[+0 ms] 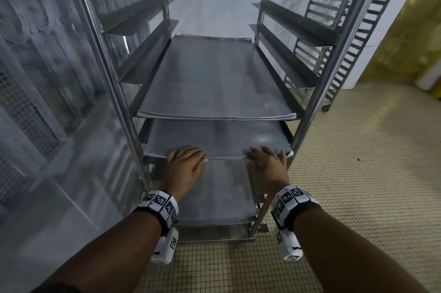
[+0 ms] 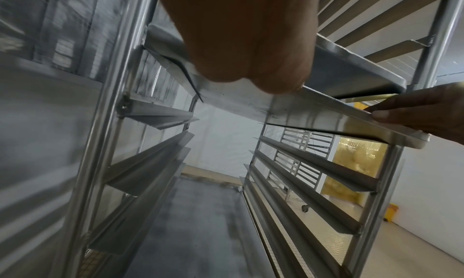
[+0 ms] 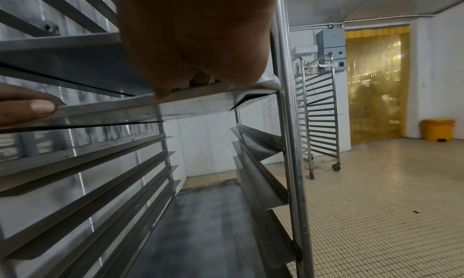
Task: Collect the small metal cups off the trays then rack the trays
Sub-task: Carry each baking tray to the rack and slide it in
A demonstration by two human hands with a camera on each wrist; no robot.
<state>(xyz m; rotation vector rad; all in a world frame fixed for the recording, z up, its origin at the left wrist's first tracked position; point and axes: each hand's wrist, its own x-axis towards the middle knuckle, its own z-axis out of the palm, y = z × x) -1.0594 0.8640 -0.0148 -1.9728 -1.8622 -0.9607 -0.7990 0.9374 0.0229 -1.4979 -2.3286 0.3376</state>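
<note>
A tall steel rack (image 1: 317,92) stands in front of me with flat metal trays on its rails. My left hand (image 1: 185,162) and right hand (image 1: 267,161) both hold the front rim of the second tray (image 1: 214,137), fingers on top, and the tray sits level on its rails. In the left wrist view my right hand (image 2: 422,111) pinches the rim of this tray (image 2: 314,111) with its thumb. In the right wrist view my left hand (image 3: 22,105) has its thumb on the same rim (image 3: 175,103). Another tray (image 1: 214,78) lies one level above, and one (image 1: 214,197) below. I see no small cups.
A second, empty wheeled rack (image 3: 319,113) stands behind on the right. Beyond it hang a yellow strip curtain (image 3: 376,83) and a yellow bin (image 3: 438,129). A steel wall panel (image 1: 47,78) runs close along the left. Pale tiled floor (image 1: 358,173) spreads out to the right.
</note>
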